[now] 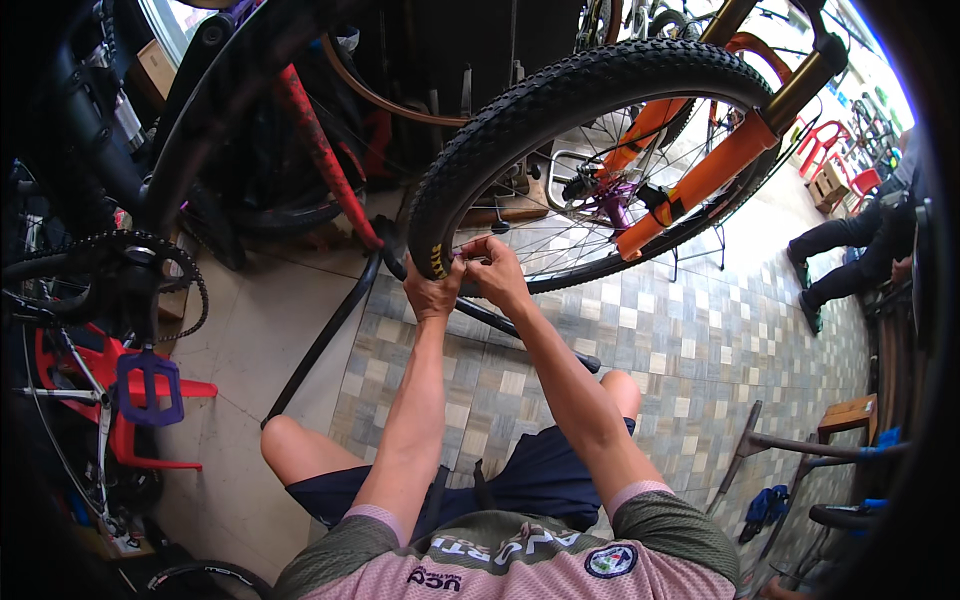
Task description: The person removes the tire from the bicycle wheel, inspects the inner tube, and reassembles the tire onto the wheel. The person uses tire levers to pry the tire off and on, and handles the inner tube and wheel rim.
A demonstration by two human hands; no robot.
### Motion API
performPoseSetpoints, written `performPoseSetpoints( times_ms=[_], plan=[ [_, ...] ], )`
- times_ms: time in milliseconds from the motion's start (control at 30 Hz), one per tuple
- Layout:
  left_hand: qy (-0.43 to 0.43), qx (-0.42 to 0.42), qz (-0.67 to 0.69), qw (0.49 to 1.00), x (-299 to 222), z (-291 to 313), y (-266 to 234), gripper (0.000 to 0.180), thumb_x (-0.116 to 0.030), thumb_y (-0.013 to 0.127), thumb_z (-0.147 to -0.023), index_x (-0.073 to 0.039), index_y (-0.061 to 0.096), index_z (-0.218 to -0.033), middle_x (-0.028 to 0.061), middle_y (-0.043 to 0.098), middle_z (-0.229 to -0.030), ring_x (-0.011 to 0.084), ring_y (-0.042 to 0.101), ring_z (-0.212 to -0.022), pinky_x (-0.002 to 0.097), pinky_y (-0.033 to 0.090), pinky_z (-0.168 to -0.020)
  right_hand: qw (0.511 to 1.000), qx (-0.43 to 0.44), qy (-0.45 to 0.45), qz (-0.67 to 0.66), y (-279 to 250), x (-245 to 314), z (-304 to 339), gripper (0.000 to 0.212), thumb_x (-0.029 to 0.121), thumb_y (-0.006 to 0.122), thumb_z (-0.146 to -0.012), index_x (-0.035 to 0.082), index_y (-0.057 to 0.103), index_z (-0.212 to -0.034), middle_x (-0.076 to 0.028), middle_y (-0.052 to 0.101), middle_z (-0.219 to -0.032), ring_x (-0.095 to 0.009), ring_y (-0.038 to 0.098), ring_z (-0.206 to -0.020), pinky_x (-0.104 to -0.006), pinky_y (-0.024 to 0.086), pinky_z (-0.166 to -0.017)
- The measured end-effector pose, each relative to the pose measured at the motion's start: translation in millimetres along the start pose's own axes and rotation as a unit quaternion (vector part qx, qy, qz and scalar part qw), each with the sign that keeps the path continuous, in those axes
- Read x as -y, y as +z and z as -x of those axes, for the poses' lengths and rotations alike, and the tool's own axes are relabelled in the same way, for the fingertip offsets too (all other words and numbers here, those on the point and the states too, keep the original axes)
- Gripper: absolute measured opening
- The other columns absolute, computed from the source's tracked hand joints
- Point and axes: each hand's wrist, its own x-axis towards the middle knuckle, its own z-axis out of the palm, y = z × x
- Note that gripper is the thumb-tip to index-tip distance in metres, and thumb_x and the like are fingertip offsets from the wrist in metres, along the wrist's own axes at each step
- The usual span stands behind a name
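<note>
A bicycle front wheel with a knobby black tyre hangs upright before me in an orange suspension fork. Its purple hub sits amid thin spokes. Low on the wheel's near left side, my left hand is closed around the tyre, its thumb up by the rim. Close beside it, my right hand is pinched at the inner edge of the rim, fingertips almost meeting the left thumb. Whatever is between those fingertips is too small to make out, though a speck of purple shows there.
A red repair-stand post with black legs stands left of the wheel. Further left are a purple pedal, a chainring and a red plastic stool. At right, a person in dark trousers sits near a wooden box.
</note>
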Motion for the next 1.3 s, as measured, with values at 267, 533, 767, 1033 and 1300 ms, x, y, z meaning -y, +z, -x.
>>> performPoseSetpoints(
  times_ms=[267,533,767,1033,1300],
  plan=[
    [-0.010,0.014,0.005,1.000,-11.9,-1.8,-0.4,0.063,-0.042,0.087,-0.075,-0.007,0.062,-0.120,0.0136,0.076,-0.095,0.0363,0.077,-0.090,0.0461,0.060,-0.078,0.961,-0.068,-0.149,0.222,-4.7,-19.4,-9.0,0.017,0.011,0.069,-0.099,0.003,0.074,-0.114,-0.016,0.079,-0.095,-0.022,0.079,-0.090,-0.0351,0.060,-0.074],
    [-0.033,0.018,-0.006,0.999,-9.6,3.7,-8.3,0.061,-0.041,0.087,-0.076,-0.006,0.061,-0.118,0.0147,0.076,-0.095,0.0381,0.077,-0.091,0.0467,0.060,-0.077,0.993,0.067,0.081,0.058,-16.9,2.5,-7.0,0.027,0.025,0.069,-0.103,0.002,0.073,-0.117,-0.004,0.077,-0.099,-0.010,0.071,-0.074,-0.0264,0.053,-0.057],
    [-0.027,0.020,-0.004,0.999,-11.8,4.5,-11.1,0.055,-0.035,0.086,-0.078,-0.006,0.062,-0.118,0.0129,0.076,-0.095,0.0321,0.077,-0.088,0.0436,0.060,-0.077,0.993,0.086,0.028,-0.075,-15.2,-5.5,2.3,0.031,0.022,0.067,-0.106,0.004,0.066,-0.130,-0.003,0.074,-0.109,-0.010,0.072,-0.081,-0.0228,0.055,-0.060],
    [-0.030,0.020,0.017,0.999,-14.0,3.5,-11.0,0.059,-0.038,0.089,-0.075,-0.007,0.059,-0.116,0.0149,0.075,-0.093,0.0371,0.077,-0.089,0.0461,0.060,-0.076,0.980,0.114,0.019,-0.164,-19.0,-11.2,2.9,0.027,0.024,0.068,-0.106,0.003,0.071,-0.124,-0.004,0.076,-0.107,-0.011,0.073,-0.086,-0.0218,0.056,-0.062],
    [-0.035,0.031,-0.009,0.999,-16.5,4.1,-11.5,0.057,-0.034,0.086,-0.079,-0.005,0.061,-0.122,0.0137,0.077,-0.095,0.0320,0.078,-0.088,0.0435,0.061,-0.076,0.988,0.095,-0.018,-0.117,-19.1,-15.8,3.2,0.023,0.018,0.070,-0.105,0.004,0.070,-0.123,-0.003,0.076,-0.106,-0.009,0.070,-0.083,-0.0223,0.053,-0.067]
  ],
)
